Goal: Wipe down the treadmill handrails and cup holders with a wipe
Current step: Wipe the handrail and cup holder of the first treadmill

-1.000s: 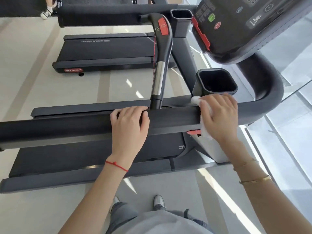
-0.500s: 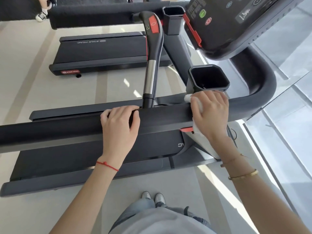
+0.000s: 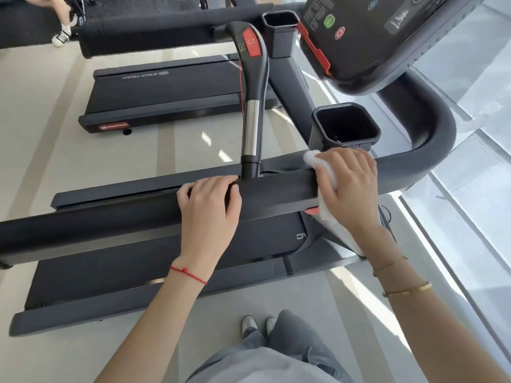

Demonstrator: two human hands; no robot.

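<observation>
— Wipe (image 3: 326, 172) position, please? Where is it now?

— It is white and it lies under the right hand (image 3: 349, 186), pressed on the dark handrail (image 3: 276, 190), just in front of the near cup holder (image 3: 345, 125). One crumpled corner comes out past the fingertips, and a part hangs down below the rail, under the palm.

— And the grip of that hand?

— The fingers curl over the top of the rail with the wipe between hand and rail. I think the thumb goes under the rail, but it is hidden, so I cannot say for sure.

— What about the left hand (image 3: 210, 205)?

— It rests on the same handrail, well apart from the right one, near the foot of the chrome-and-black pulse bar (image 3: 251, 106). Its fingers bend over the far edge of the rail and the thumb lies on the near side, so it holds the rail itself. A red string (image 3: 188, 273) is around this wrist; the right wrist has two gold bracelets (image 3: 406, 290).

— Other things around?

— A second cup holder (image 3: 280, 23) stands farther away, beside the console (image 3: 373, 34) with one green and one red button. The rail bends round to the right, under the console. Below the rail is the black belt of the treadmill (image 3: 138, 266), and behind it another treadmill (image 3: 154, 92) on the pale floor. The person's shoes (image 3: 255, 326) show at the bottom.
</observation>
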